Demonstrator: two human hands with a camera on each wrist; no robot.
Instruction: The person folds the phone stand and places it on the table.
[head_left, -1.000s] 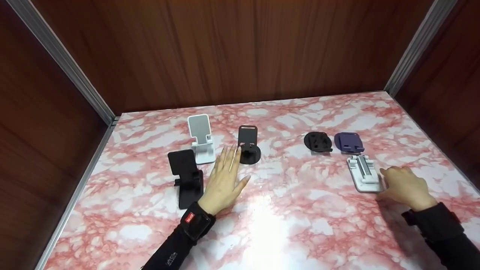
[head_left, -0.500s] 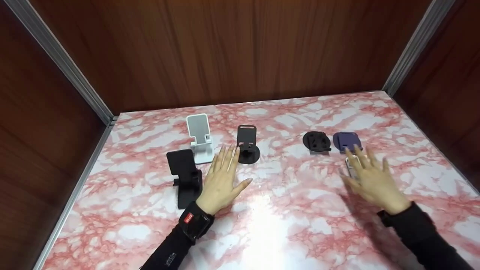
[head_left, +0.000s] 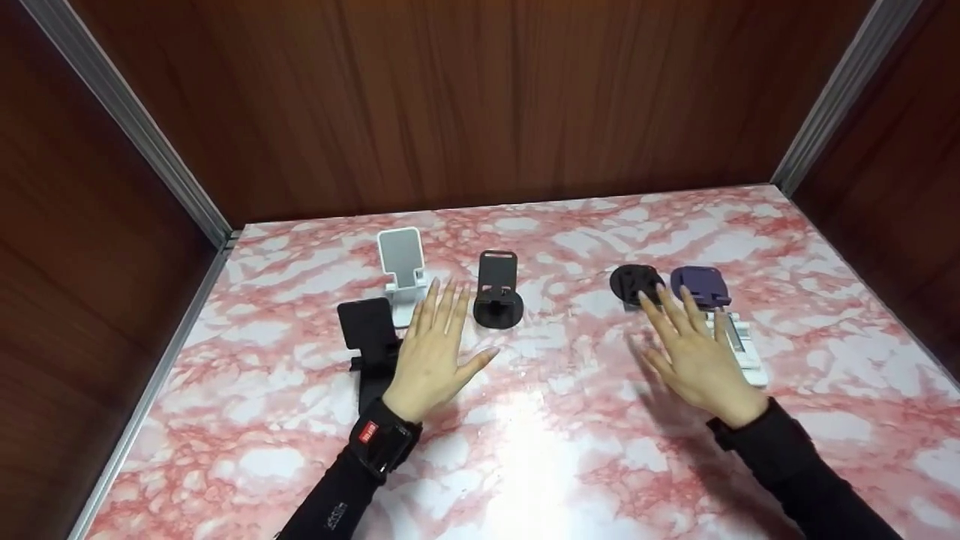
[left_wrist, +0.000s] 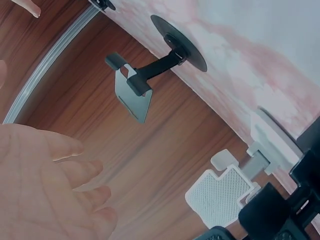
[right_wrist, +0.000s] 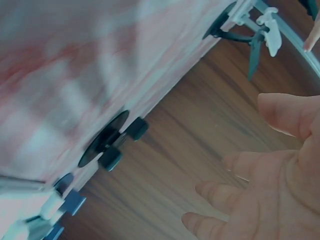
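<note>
My left hand (head_left: 431,360) hovers, fingers straight and thumb spread, beside a tall black phone stand (head_left: 367,330), partly covering it. Behind it stand an unfolded white phone stand (head_left: 401,255) and an unfolded black phone stand (head_left: 498,276) with a round base. My right hand (head_left: 697,367) is spread palm down, holding nothing. It partly hides a folded white phone stand (head_left: 752,364). Past its fingertips lie a folded black phone stand (head_left: 628,281) and a folded purple phone stand (head_left: 703,283). Both wrist views show palms and loosely extended fingers apart from the stands.
A table (head_left: 540,465) with a red-and-white marbled top carries everything. Brown wood-grain panels (head_left: 480,105) close in the back and both sides, joined by metal corner rails (head_left: 142,120). Glare brightens the front middle of the tabletop.
My right hand has moved left from the folded white stand's right edge, across it, and its fingers have straightened. My left hand has shifted slightly left. The stands have stayed in place.
</note>
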